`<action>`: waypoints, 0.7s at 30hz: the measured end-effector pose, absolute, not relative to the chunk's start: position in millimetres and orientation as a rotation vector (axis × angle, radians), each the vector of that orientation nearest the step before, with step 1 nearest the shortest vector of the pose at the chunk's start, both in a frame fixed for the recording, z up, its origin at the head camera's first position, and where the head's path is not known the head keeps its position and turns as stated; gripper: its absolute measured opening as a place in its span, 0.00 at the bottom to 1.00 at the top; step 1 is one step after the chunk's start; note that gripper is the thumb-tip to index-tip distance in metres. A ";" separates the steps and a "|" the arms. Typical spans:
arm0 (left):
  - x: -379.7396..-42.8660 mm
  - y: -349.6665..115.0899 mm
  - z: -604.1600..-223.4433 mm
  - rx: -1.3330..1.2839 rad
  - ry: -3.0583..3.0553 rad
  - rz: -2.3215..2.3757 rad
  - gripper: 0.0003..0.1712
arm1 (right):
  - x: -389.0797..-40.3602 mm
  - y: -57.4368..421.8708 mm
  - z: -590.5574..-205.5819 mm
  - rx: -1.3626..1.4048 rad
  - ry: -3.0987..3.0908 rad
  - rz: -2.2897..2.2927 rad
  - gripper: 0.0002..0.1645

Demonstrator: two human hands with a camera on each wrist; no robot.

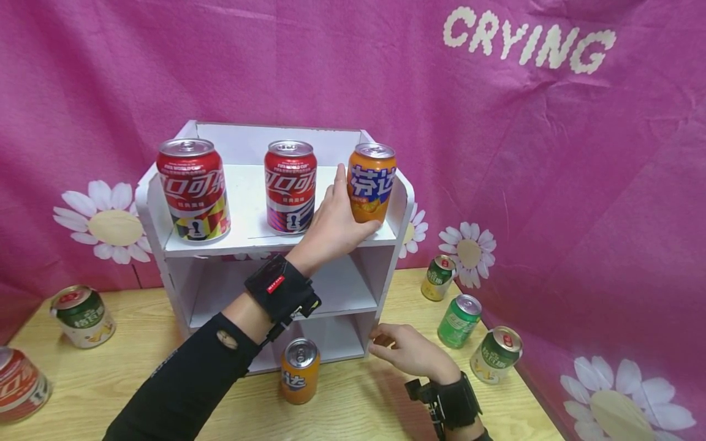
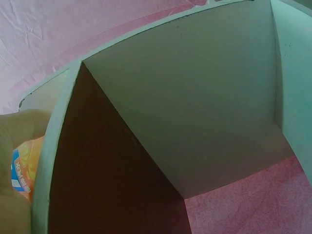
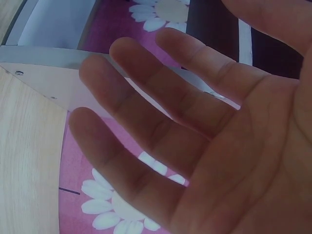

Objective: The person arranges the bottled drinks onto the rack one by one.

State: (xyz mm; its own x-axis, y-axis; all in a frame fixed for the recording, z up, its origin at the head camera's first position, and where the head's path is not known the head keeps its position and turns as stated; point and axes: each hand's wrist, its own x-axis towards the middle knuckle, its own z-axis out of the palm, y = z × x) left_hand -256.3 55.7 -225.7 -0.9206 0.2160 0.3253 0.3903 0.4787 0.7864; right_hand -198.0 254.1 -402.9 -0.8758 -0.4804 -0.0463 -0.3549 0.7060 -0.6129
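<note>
In the head view, my left hand [image 1: 337, 229] holds an orange Fanta can [image 1: 372, 187] low down at the right end of the white shelf's top level. The index finger lies along the can's left side and the thumb crosses near its base; the other fingers are mostly hidden. Part of that can shows in the left wrist view behind the shelf edge. Two red Coca-Cola cans stand beside it, one in the middle [image 1: 290, 187] and one at the left [image 1: 193, 190]. My right hand [image 1: 410, 350] holds nothing near the shelf's lower right corner, fingers loosely bent.
The white shelf [image 1: 380, 288] stands on a wooden table [image 1: 353, 407]. Another orange can [image 1: 300, 373] is before it. At right are a light green can [image 1: 459, 321] and two dark green-topped cans [image 1: 496, 355]; at left, a similar can [image 1: 84, 316] and a red can [image 1: 21, 386]. Pink cloth hangs behind.
</note>
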 end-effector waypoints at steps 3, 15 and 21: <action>-256.3 55.9 -225.8 -0.535 -2.541 -1.419 0.62 | -198.3 254.9 -403.0 -0.667 2.710 -0.910 0.21; -242.2 48.4 -220.7 -0.518 -2.661 -1.414 0.64 | -198.7 256.8 -404.5 -0.660 2.716 -0.901 0.23; -217.4 29.1 -214.7 -0.659 -2.825 -1.205 0.56 | -199.4 259.4 -404.6 -0.686 2.724 -0.915 0.20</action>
State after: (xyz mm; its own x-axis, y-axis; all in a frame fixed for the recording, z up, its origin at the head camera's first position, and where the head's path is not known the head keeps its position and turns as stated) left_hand -217.4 29.1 -214.7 -0.9119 0.3775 0.1610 0.3774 0.6176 0.6900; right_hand -199.4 259.4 -404.6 -0.8756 -0.4822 -0.0287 -0.3671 0.7030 -0.6092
